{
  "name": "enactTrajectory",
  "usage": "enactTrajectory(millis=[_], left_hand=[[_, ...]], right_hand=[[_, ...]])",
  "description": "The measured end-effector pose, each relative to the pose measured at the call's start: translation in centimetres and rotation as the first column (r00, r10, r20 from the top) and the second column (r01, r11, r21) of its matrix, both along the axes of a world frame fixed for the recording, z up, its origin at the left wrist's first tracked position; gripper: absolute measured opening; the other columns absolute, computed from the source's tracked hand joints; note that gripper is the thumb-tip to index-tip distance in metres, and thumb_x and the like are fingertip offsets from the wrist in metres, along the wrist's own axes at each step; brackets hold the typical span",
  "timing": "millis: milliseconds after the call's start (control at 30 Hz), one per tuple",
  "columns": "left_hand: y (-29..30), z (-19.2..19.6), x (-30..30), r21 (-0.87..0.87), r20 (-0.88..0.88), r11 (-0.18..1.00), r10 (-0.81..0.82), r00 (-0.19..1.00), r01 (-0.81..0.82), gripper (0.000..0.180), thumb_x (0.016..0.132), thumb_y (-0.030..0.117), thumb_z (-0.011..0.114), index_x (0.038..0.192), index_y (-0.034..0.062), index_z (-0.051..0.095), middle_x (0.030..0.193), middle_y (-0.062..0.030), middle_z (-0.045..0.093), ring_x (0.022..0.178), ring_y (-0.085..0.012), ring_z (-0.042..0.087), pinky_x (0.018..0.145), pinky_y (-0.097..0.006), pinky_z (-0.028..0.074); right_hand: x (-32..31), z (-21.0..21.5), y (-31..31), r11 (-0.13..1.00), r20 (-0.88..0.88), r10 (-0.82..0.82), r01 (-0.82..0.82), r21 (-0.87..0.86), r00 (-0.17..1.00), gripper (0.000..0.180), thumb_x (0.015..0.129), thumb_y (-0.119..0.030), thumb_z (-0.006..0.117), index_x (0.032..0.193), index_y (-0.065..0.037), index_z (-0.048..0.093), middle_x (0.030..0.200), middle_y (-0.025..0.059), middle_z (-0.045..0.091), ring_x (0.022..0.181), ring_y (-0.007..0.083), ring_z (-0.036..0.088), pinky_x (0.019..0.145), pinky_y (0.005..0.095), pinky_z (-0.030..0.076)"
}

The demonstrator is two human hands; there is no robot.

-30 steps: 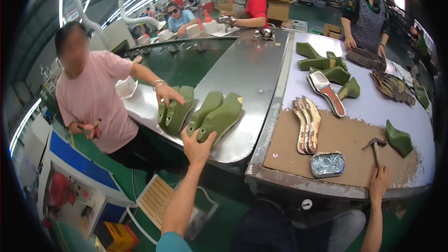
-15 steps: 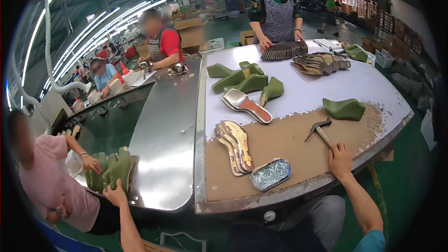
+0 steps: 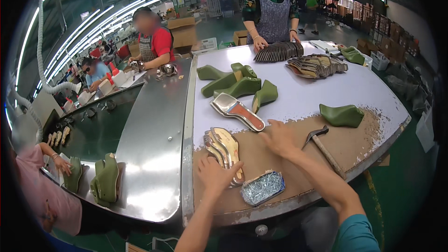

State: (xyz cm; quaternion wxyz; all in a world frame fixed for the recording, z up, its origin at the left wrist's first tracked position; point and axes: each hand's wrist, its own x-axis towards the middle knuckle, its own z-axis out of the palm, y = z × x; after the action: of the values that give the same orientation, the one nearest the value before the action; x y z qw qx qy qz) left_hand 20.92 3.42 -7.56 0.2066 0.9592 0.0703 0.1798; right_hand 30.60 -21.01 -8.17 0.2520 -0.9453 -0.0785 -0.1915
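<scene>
Brown-topped bench (image 3: pixel 289 158): left hand (image 3: pixel 215 176) lies open on stacked insoles (image 3: pixel 223 148), right hand (image 3: pixel 279 137) empty beside a single insole (image 3: pixel 237 110); gathering appears underway, closing fingers next.

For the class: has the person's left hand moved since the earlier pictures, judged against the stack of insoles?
Yes. The left hand was over at the green lasts on the steel conveyor; now it rests on the stack of insoles on the brown board.

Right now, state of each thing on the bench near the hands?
left hand: open, resting on the insole stack
right hand: open, flat on the brown board, beside the single insole
hammer: lying flat, not held
tray of nails: full, at the bench edge
green shoe last: lying alone
</scene>
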Motion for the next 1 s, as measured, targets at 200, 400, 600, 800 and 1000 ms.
enactTrajectory(millis=[200,400,600,800,1000], left_hand=[[2.0,-1.1,1.8,-0.602,-0.073,0.799,-0.056,0.996,0.001,0.056,0.071,0.02,0.078,0.117,-0.0028,0.054,0.119,-0.0237,0.061,0.112,-0.0361,0.059,0.098,-0.044,0.047],[7.3,2.1,-0.5,-0.505,0.188,0.847,-0.077,0.979,0.164,0.043,0.077,0.004,0.069,0.117,-0.0004,0.052,0.138,-0.0309,0.053,0.128,-0.0449,0.054,0.102,-0.048,0.045],[7.4,-0.5,-3.1,-0.172,0.142,0.969,-0.155,0.978,0.179,0.043,0.078,0.011,0.073,0.118,0.0007,0.058,0.146,-0.0303,0.048,0.136,-0.0459,0.047,0.111,-0.049,0.04],[9.6,0.2,-5.1,-0.352,0.087,0.9,-0.243,0.966,0.258,0.054,0.08,0.015,0.075,0.131,0.004,0.062,0.15,-0.0257,0.049,0.141,-0.0384,0.047,0.114,-0.043,0.039],[8.7,-2.7,-5.7,-0.373,0.257,0.895,-0.155,0.954,0.246,0.052,0.083,0.009,0.07,0.132,-0.003,0.058,0.141,-0.0225,0.055,0.136,-0.0366,0.05,0.116,-0.042,0.037]], right_hand=[[6.4,-2.5,5.2,0.992,0.105,0.102,-0.093,-0.086,0.989,0.054,0.091,-0.033,0.07,0.137,-0.012,0.051,0.121,0.0201,0.061,0.115,0.0385,0.058,0.098,0.0506,0.046],[0.1,-2.9,-0.1,0.951,0.004,0.108,-0.102,-0.292,0.994,0.048,0.089,-0.03,0.07,0.133,-0.017,0.056,0.115,0.0174,0.061,0.11,0.0366,0.058,0.095,0.0492,0.046],[-10.7,1.7,-8.0,0.913,0.032,0.118,-0.095,-0.397,0.993,0.048,0.089,-0.033,0.069,0.133,-0.018,0.059,0.122,0.0187,0.059,0.115,0.0384,0.056,0.1,0.0504,0.043],[-15.1,-0.6,-15.1,0.891,0.253,-0.278,0.347,-0.292,0.927,0.045,0.092,-0.028,0.064,0.135,-0.014,0.059,0.127,0.0168,0.062,0.119,0.0384,0.055,0.101,0.052,0.041],[-15.7,-3.3,-17.8,0.871,0.131,-0.42,0.44,-0.219,0.898,0.035,0.097,-0.02,0.057,0.131,-0.012,0.061,0.126,0.0117,0.065,0.119,0.0339,0.058,0.1,0.0506,0.042]])
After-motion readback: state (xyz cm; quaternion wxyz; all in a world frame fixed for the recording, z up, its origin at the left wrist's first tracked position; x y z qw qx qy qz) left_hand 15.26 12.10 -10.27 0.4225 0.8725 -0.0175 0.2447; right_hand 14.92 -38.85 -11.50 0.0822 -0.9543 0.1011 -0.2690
